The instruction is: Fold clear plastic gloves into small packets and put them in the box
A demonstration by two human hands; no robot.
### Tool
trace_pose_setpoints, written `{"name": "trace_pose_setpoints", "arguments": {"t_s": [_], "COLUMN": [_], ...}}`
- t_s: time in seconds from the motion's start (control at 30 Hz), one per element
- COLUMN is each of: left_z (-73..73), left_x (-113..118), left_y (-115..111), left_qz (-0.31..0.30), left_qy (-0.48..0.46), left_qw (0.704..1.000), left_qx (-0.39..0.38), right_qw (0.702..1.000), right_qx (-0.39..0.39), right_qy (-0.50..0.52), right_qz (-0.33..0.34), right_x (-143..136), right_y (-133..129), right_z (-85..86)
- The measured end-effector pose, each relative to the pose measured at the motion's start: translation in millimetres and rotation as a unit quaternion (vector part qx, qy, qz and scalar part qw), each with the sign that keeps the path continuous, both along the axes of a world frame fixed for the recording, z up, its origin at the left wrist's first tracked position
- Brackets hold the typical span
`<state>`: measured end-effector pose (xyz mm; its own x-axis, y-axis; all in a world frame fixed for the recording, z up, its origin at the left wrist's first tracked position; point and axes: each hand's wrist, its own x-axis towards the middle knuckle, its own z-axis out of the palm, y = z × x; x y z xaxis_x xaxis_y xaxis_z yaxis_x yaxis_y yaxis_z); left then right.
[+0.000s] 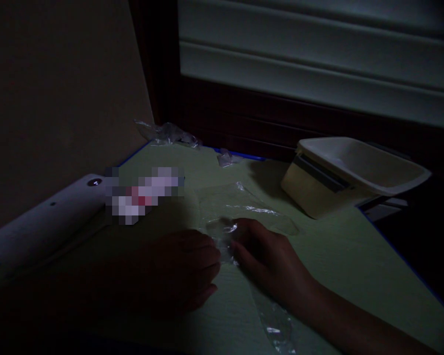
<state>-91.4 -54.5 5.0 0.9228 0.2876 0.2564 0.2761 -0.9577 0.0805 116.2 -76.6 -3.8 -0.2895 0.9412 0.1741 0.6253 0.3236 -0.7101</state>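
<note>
A thin, clear plastic sheet or bag (235, 199) lies spread on the pale green tabletop, one loose strip trailing down toward the near edge. My right hand (270, 254) pinches a gathered part of it between thumb and fingers. Close by on the left, my left hand (192, 271) is in deep shadow with its fingers curled. Its knuckles meet the same gathered plastic, though its fingertips are mostly hidden. Between the hands, the film is crumpled and shiny.
At the right stands a tilted cream plastic tub (299, 190) near the table edge. Crumpled clear plastic (168, 134) and a small scrap (225, 158) lie at the back. A long white object (59, 209) and a blurred-out item (144, 195) are left. The room is dim.
</note>
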Motion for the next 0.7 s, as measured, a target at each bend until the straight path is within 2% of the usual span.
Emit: {"name": "trace_pose_setpoints", "arguments": {"t_s": [0.1,0.17,0.3,0.4,0.57,0.7], "left_z": [1.7,2.3,2.1,1.5,-1.7,-5.8], "left_x": [3,4,6,6,6,5], "left_y": [-1,-1,-1,1,4,4], "left_qz": [-0.006,0.007,0.017,0.009,0.024,0.018], "left_qy": [0.034,0.056,0.064,0.060,0.037,0.019], "left_qw": [0.999,0.998,0.997,0.998,0.998,0.997], "left_qx": [-0.013,-0.025,-0.026,0.002,0.047,0.071], "right_qw": [0.999,0.996,0.977,0.961,0.948,0.939], "right_qx": [0.015,0.052,0.153,0.171,0.171,0.204], "right_qy": [-0.031,-0.060,-0.141,-0.184,-0.226,-0.223], "right_qz": [-0.027,-0.031,0.048,0.114,0.143,0.164], "right_x": [-2,-1,4,8,11,9], "right_y": [0,0,2,0,-8,-11], "right_z": [-2.7,-3.5,0.3,5.3,11.6,15.2]}}
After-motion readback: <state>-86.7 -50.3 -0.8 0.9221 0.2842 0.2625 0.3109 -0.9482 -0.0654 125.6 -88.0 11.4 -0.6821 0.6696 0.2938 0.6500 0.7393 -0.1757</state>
